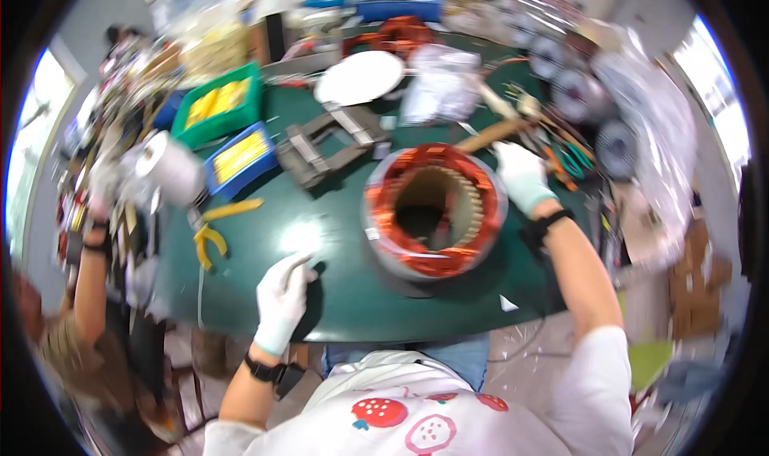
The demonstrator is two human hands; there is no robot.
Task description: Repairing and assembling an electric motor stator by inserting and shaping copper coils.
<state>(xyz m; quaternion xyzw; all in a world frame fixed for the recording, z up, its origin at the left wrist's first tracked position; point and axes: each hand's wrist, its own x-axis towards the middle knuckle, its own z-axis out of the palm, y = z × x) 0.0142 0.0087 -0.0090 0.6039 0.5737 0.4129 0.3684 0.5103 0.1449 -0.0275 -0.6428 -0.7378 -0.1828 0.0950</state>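
A motor stator, a thick ring with orange-red copper windings around its top, stands upright on the green table. My left hand, in a white glove, hovers at the table's near side, left of the stator. Its fingers point forward and slightly apart, with nothing in them. On the stator's far right side is my gloved right hand, close to a wooden handle. Blur smears its fingers, so a grip on the handle cannot be made out.
Left of centre lie a grey metal frame, a blue bin and a green bin with yellow pieces, and yellow-handled pliers. Scissors and wire spools sit at right. A co-worker's arm reaches in at far left.
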